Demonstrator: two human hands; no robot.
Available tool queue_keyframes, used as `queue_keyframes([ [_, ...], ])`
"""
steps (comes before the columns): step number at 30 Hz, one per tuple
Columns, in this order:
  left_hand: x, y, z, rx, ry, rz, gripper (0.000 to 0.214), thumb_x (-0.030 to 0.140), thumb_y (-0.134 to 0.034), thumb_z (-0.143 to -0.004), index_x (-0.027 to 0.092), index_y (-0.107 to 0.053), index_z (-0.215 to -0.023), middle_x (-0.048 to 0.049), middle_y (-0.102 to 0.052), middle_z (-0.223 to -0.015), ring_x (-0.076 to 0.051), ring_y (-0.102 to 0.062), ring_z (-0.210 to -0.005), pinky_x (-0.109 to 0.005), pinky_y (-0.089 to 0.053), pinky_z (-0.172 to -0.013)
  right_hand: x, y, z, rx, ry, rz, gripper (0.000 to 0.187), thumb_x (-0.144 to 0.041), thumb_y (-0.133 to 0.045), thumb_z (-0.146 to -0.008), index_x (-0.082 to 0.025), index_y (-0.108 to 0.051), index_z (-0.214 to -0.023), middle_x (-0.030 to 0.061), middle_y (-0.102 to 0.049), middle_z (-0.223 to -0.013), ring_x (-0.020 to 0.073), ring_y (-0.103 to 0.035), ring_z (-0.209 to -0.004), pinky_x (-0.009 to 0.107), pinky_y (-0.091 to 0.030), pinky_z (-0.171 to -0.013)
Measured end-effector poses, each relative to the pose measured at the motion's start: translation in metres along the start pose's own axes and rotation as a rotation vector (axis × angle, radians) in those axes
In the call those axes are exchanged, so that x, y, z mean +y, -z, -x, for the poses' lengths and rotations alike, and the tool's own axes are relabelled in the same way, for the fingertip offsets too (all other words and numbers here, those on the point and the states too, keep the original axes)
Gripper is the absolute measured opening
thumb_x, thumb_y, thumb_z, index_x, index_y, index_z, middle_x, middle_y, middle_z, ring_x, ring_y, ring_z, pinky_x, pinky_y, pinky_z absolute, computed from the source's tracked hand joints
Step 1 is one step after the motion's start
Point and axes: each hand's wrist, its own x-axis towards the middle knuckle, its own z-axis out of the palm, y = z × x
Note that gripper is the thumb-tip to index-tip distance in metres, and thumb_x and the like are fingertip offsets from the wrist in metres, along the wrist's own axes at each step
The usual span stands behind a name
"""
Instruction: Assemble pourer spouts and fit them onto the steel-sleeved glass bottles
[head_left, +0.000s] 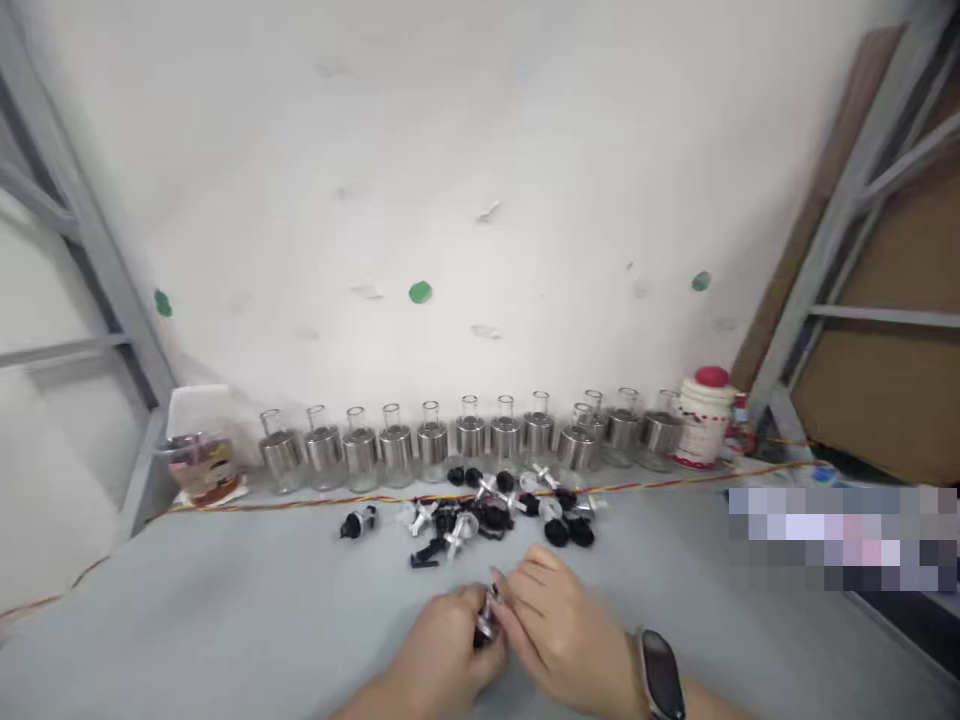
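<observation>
One small black-and-silver part (pixel 486 628), bottom centre of my feed — left hand (pixel 448 638) has fingers curled round it, right hand (pixel 556 622) pinching its tip. If that pinch slips, I reckon it could skitter into the loose pieces (pixel 491 517), lower middle.

A small silver-and-black part (pixel 485 629) was half hidden between the fingers (pixel 529 582).
The bare left hand (pixel 444 637) covered its lower end; blur obscured whether the bare right hand (pixel 562 622) gripped its tip. Beyond the fingers, a blurred pile of black, silver and clear pieces (pixel 493 517) overlapped. Far right of them, coarse coloured squares (pixel 840 535) masked whatever lay there.
</observation>
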Motion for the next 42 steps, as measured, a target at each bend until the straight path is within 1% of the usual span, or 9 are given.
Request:
queue_keyframes([
  [5,0.002,0.016,-0.013,0.222,0.019,0.123,0.010,0.022,-0.045,-0.074,0.018,-0.054,-0.073,-0.0026,-0.061,-0.069,-0.016,-0.054,-0.063,-0.024,-0.039,-0.060,0.012,0.007,-0.003,-0.027,-0.261,-0.198,0.027,-0.019,-0.037,-0.087,-0.017,-0.049,-0.111,0.0049,-0.060,-0.085,0.0159,-0.052,-0.079,0.030,-0.039,-0.073],
  [8,-0.001,0.027,-0.020,0.408,0.045,0.349,0.018,0.029,-0.050,-0.074,0.019,-0.050,-0.089,-0.0021,-0.060,-0.079,-0.016,-0.055,-0.070,-0.025,-0.041,-0.064,0.030,0.000,-0.001,0.002,-0.425,-0.138,0.025,-0.020,-0.042,-0.084,-0.020,-0.052,-0.107,0.0060,-0.058,-0.093,0.0188,-0.051,-0.088,0.034,-0.039,-0.079],
  [10,-0.003,0.032,-0.023,0.467,0.116,0.520,0.024,0.035,-0.055,-0.071,0.019,-0.047,-0.087,-0.0003,-0.057,-0.073,-0.015,-0.054,-0.061,-0.023,-0.041,-0.052,0.042,-0.006,0.002,-0.017,-0.488,-0.063,0.024,-0.015,-0.045,-0.082,-0.019,-0.056,-0.102,0.0067,-0.057,-0.093,0.0210,-0.050,-0.088,0.037,-0.040,-0.079],
  [14,0.001,0.038,-0.025,0.392,0.192,0.735,0.026,0.041,-0.058,-0.068,0.017,-0.052,-0.075,-0.0028,-0.058,-0.072,-0.016,-0.056,-0.063,-0.019,-0.036,-0.039,0.056,-0.019,0.006,-0.071,-0.444,-0.003,0.032,-0.006,-0.044,-0.079,-0.020,-0.054,-0.106,0.0064,-0.057,-0.099,0.0222,-0.047,-0.093,0.038,-0.039,-0.081],
  [19,0.003,0.042,-0.024,0.291,0.263,0.941,0.031,0.039,-0.059,-0.070,0.015,-0.064,-0.089,-0.0066,-0.064,-0.085,-0.016,-0.058,-0.076,-0.021,-0.042,-0.059,0.058,-0.031,0.007,-0.136,-0.344,0.032,0.025,-0.010,-0.043,-0.082,-0.019,-0.054,-0.102,0.0047,-0.057,-0.100,0.0203,-0.048,-0.091,0.035,-0.039,-0.080],
  [24,0.001,0.041,-0.022,0.213,0.346,1.238,0.029,0.036,-0.061,-0.071,0.016,-0.063,-0.093,-0.0091,-0.061,-0.104,-0.018,-0.059,-0.090,-0.020,-0.042,-0.065,0.060,-0.034,0.006,-0.199,-0.220,0.162,0.019,-0.009,-0.044,-0.082,-0.016,-0.055,-0.096,0.0057,-0.058,-0.096,0.0191,-0.049,-0.087,0.031,-0.041,-0.073],
  [30,0.003,0.041,-0.020,0.265,0.333,1.343,0.024,0.030,-0.063,-0.070,0.015,-0.063,-0.089,-0.0105,-0.056,-0.113,-0.023,-0.057,-0.096,-0.026,-0.046,-0.070,0.059,-0.033,0.005,-0.247,-0.058,0.286,0.016,-0.010,-0.047,-0.080,-0.015,-0.053,-0.094,0.0059,-0.057,-0.093,0.0194,-0.050,-0.083,0.032,-0.040,-0.071],
  [38,0.006,0.041,-0.022,0.298,0.362,1.413,0.026,0.025,-0.058,-0.075,0.014,-0.053,-0.098,-0.0129,-0.065,-0.096,-0.022,-0.061,-0.091,-0.029,-0.047,-0.076,0.062,-0.037,0.006,-0.222,-0.156,0.250,0.015,-0.009,-0.046,-0.079,-0.017,-0.053,-0.089,0.0033,-0.056,-0.084,0.0186,-0.048,-0.079,0.031,-0.039,-0.068],
  [42,0.008,0.041,-0.020,0.285,0.308,1.451,0.040,0.023,-0.054,-0.078,0.016,-0.042,-0.116,-0.0123,-0.065,-0.096,-0.022,-0.061,-0.092,-0.032,-0.045,-0.083,0.062,-0.035,0.006,-0.198,-0.198,0.153,0.025,-0.005,-0.044,-0.078,-0.018,-0.050,-0.099,0.0035,-0.056,-0.089,0.0182,-0.048,-0.084,0.031,-0.040,-0.072],
])
